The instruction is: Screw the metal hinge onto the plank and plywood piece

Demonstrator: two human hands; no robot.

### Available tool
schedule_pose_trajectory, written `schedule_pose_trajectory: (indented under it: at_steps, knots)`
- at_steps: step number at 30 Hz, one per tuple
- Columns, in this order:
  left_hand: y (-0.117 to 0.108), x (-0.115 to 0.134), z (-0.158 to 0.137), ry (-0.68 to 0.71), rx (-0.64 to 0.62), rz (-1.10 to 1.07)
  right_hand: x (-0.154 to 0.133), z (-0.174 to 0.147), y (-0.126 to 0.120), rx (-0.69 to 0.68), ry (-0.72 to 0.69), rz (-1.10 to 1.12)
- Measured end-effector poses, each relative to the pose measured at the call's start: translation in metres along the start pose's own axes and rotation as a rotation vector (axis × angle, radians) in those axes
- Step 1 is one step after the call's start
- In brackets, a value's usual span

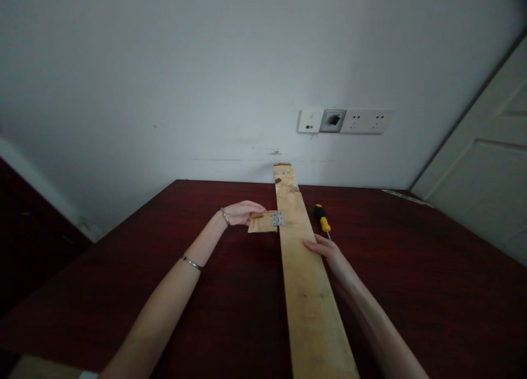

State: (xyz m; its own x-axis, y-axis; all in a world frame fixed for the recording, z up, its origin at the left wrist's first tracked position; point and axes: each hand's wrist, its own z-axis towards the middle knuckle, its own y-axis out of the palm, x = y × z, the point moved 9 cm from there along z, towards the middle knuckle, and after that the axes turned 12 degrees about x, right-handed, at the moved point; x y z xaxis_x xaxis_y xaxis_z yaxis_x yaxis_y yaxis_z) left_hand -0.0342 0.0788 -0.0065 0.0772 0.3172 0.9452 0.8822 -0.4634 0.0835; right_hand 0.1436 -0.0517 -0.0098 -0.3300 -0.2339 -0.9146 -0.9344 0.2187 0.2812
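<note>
A long wooden board [307, 291] runs from the near edge of the view toward the wall. A metal hinge [278, 218] joins its left edge to a small wooden piece [262, 222]. My left hand [244, 211] pinches the outer end of that small piece, thumb on top and the other fingers partly hidden. On the board's right edge, my right hand [327, 252] rests its thumb on the top face, with fingers along the side and partly out of sight. Just beyond it lies a yellow and black screwdriver [322, 218], its tip pointing toward me.
The dark red table [411, 269] ends at a white wall [164, 66]. Wall sockets [364, 121] sit above its back edge, one with a black plug [334, 120]. A thin flat strip [405, 197] lies at the back right, near a white door [489, 148].
</note>
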Motion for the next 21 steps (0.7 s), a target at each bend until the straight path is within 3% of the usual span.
schedule_pose_trajectory:
  at_steps: [10,17,21]
  knots:
    - [0.002,-0.006,0.002,-0.063,-0.036,-0.015,0.001,-0.001,0.004,-0.049,-0.007,0.047]
    - [-0.017,0.009,0.008,0.028,0.194,-0.015,-0.003,-0.007,0.010,-0.061,0.026,0.064]
    - [-0.013,0.027,0.016,0.093,0.279,-0.022,-0.004,-0.011,0.015,-0.118,0.024,0.071]
